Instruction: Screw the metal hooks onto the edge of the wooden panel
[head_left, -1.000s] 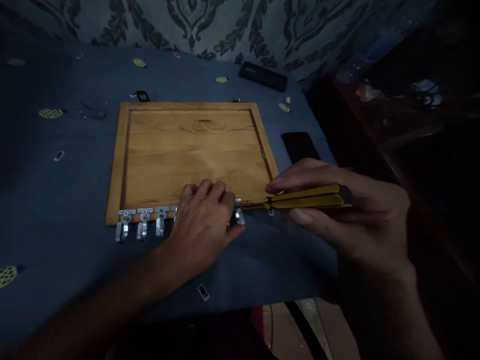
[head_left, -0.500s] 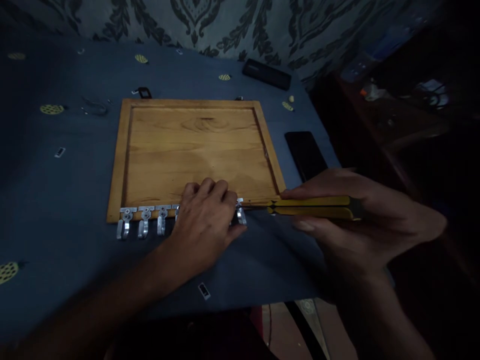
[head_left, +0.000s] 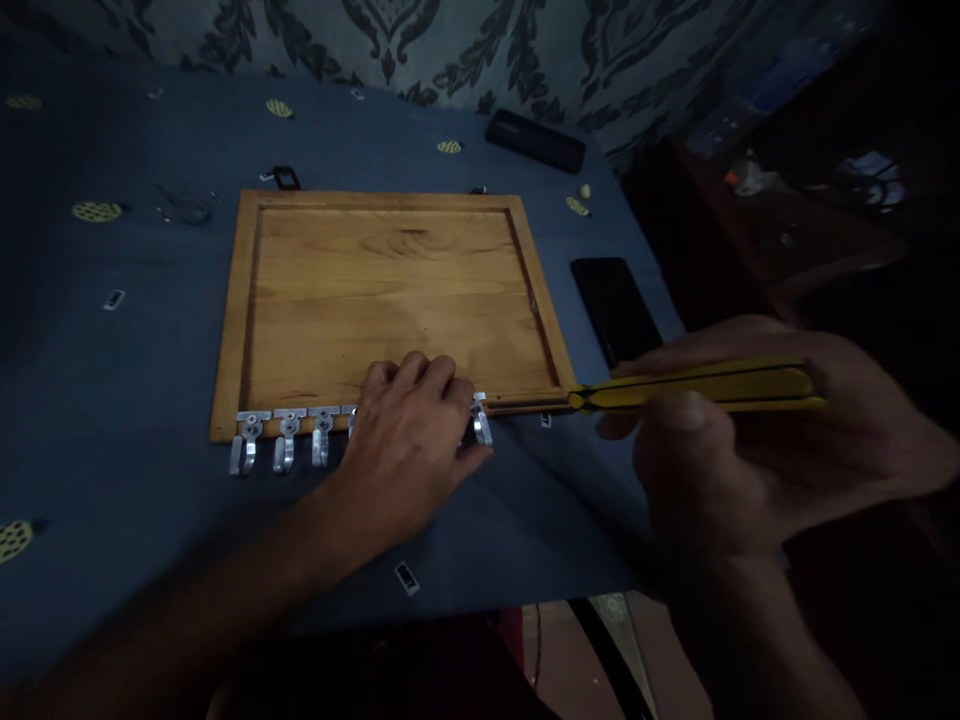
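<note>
A framed wooden board lies flat on a blue cloth. Along its near edge runs a row of metal hooks. My left hand lies on that edge with its fingers curled down over the hooks, and the rightmost hook shows beside its thumb. My right hand grips the yellow handle of a screwdriver. The screwdriver lies level, and its thin shaft reaches left to the rightmost hook.
A black phone lies right of the board. A dark flat case sits at the back by the patterned wall. Small bits of hardware are scattered on the cloth. The table's right edge drops to a dark cluttered area.
My right hand has slid back to the right along the screwdriver's handle, baring more of the shaft. The left hand has stayed on the hooks.
</note>
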